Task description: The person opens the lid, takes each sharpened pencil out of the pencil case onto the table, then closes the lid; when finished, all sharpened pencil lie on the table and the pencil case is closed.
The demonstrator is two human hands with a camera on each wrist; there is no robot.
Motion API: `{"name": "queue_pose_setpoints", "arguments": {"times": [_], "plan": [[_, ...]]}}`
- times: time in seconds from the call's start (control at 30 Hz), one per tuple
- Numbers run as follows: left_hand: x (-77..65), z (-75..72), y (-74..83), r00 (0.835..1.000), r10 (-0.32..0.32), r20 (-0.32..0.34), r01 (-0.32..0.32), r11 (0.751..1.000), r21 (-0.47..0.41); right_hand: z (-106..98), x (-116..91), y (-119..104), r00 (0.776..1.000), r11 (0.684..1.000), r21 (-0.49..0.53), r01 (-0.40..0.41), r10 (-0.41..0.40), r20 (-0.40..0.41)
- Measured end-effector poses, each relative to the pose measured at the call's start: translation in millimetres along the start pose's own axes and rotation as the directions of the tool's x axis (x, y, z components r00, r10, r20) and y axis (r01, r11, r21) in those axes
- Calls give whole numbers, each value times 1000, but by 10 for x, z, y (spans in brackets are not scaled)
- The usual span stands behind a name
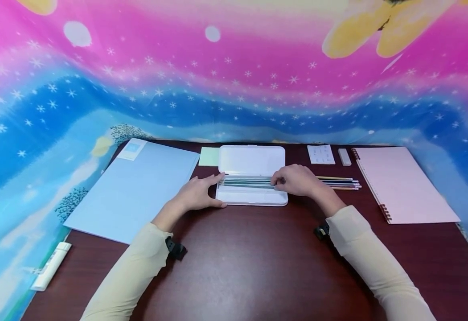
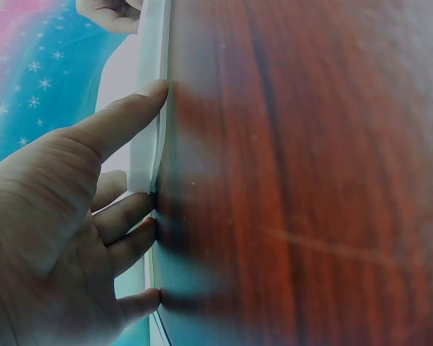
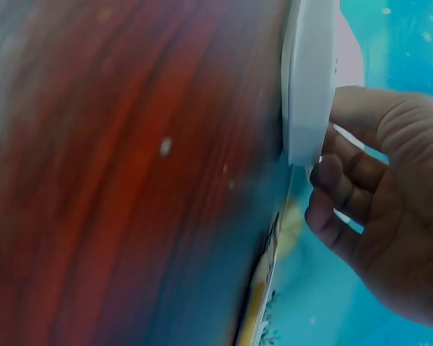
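Note:
A white pencil case (image 1: 252, 159) lies open in the middle of the table, its lid tilted back. Several green pencils (image 1: 246, 181) stretch along its tray. My left hand (image 1: 194, 192) holds the case's left end, thumb at the front edge and index finger near the hinge side. At the right end, my right hand (image 1: 298, 179) reaches into the tray with curled fingers, pinching the pencils' right ends; the exact contact is hidden. In the right wrist view its fingertips (image 3: 325, 173) are bent behind the case's end. More pencils (image 1: 340, 183) lie on the table right of the case.
A blue folder (image 1: 145, 178) lies to the left, a pink spiral notebook (image 1: 406, 185) to the right. Behind are green sticky notes (image 1: 208, 156), a small printed pad (image 1: 321, 154) and a white eraser (image 1: 344, 157). A white tube (image 1: 51, 266) lies at the left edge.

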State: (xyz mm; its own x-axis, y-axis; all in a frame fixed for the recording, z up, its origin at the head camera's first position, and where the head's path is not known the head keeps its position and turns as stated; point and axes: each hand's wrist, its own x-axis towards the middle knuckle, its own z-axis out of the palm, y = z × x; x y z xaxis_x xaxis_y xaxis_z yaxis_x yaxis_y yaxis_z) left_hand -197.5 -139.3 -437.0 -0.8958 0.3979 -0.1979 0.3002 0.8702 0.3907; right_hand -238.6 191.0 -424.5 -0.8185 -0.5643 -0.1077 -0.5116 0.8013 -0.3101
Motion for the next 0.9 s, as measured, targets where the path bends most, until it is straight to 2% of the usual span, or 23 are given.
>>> {"name": "queue_pose_setpoints", "arguments": {"times": [0.2, 0.47, 0.6, 0.8, 0.9], "plan": [[-3, -15, 0, 1000, 12, 3, -12, 1000, 2, -13, -61, 93, 998, 983, 177, 51, -42, -56], [-5, 2, -8, 1000, 19, -6, -19, 1000, 5, -71, -177, 258, 999, 936, 351, -9, 28, -47], [-2, 5, -14, 1000, 20, -8, -20, 1000, 4, -100, -239, 337, 997, 918, 393, -42, 67, -50], [6, 13, -22, 1000, 22, -12, -22, 1000, 0, -151, -347, 465, 991, 870, 483, -105, 133, -25], [8, 15, -21, 1000, 19, -11, -19, 1000, -2, -161, -411, 561, 990, 875, 476, -88, 131, -57]]}}
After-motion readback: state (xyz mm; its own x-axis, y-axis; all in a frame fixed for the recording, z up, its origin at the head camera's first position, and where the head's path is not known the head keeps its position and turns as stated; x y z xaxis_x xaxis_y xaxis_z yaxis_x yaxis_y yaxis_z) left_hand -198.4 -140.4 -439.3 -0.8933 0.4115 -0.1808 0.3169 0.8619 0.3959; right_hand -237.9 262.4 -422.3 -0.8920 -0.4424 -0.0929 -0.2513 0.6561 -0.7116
